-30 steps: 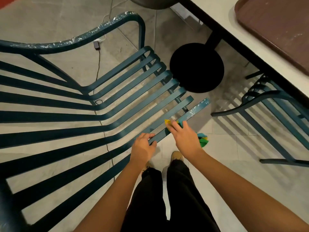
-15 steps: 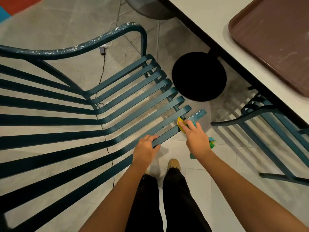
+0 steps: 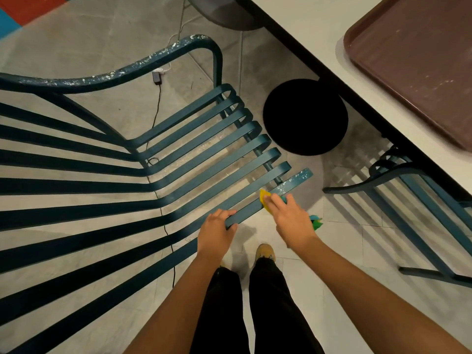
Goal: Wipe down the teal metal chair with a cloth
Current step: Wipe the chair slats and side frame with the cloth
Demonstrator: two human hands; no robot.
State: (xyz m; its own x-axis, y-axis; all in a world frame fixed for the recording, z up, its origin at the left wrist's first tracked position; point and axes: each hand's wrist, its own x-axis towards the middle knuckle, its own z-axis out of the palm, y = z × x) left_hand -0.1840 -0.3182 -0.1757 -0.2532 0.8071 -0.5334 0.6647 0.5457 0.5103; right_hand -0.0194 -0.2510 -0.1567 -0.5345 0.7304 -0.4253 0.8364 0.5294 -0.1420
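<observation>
The floor (image 3: 76, 42) was grey tile, with a red and blue patch (image 3: 28, 8) at the far left corner. A white table (image 3: 319, 19) with a dark edge ran along the right, and a brown tray (image 3: 419, 60) lay on it. The table's round black base (image 3: 305, 116) stood on the tiles beneath. A second chair (image 3: 398, 190) was tucked partly under the table. A small dark adapter (image 3: 156, 78) lay on the floor, its thin black cable (image 3: 155, 118) trailing toward the viewer. A grey round object (image 3: 224, 16) at the top edge could not be identified.
</observation>
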